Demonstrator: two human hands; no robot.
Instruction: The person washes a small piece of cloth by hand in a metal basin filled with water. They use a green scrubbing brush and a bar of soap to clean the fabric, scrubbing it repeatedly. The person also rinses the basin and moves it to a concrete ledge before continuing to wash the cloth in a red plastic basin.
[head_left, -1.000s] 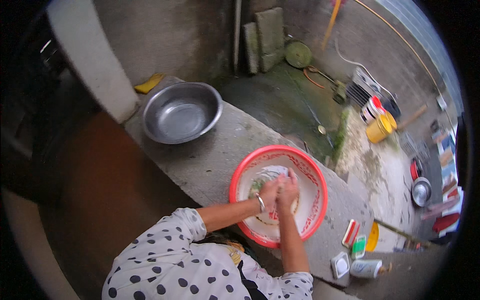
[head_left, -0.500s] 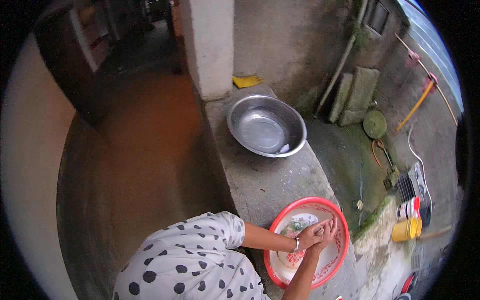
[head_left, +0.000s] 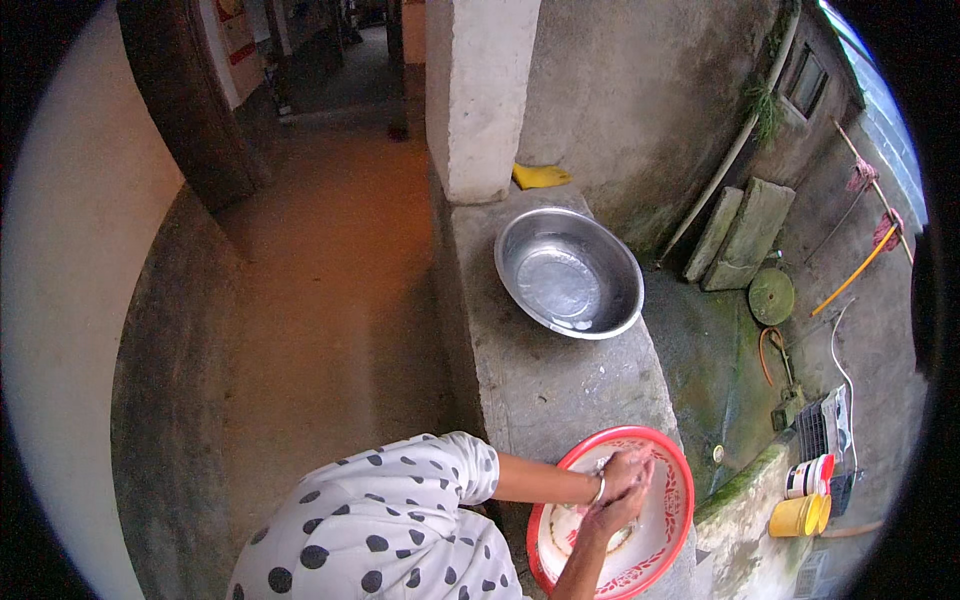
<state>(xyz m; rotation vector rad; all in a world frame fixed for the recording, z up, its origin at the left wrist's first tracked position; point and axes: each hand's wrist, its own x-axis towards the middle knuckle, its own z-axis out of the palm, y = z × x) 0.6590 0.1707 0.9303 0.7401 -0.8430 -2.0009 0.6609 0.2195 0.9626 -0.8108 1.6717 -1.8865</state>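
Note:
My left hand (head_left: 625,472), with a pale bracelet at the wrist, and my right hand (head_left: 618,510) are pressed against each other over a red-rimmed white basin (head_left: 672,520) with a red pattern inside. Their fingers look curled together. Whatever lies between the palms, if anything, is hidden. White, foamy-looking patches show in the basin beneath the hands, partly covered by my forearms. Farther along the same concrete ledge stands a wide metal basin (head_left: 560,270), with a small whitish patch at its near inner edge.
The concrete ledge (head_left: 540,390) meets a white pillar (head_left: 490,100) at its far end, where a yellow cloth or glove (head_left: 540,177) lies. A brown floor (head_left: 320,300) stretches on the left. Lower right are yellow buckets (head_left: 795,516), a dark crate (head_left: 822,430) and stone slabs (head_left: 750,235).
My hands stay together over the red-rimmed basin, but the stretched fingers have folded in. The whole view has shifted, so the ledge and basins sit lower and mostly farther right.

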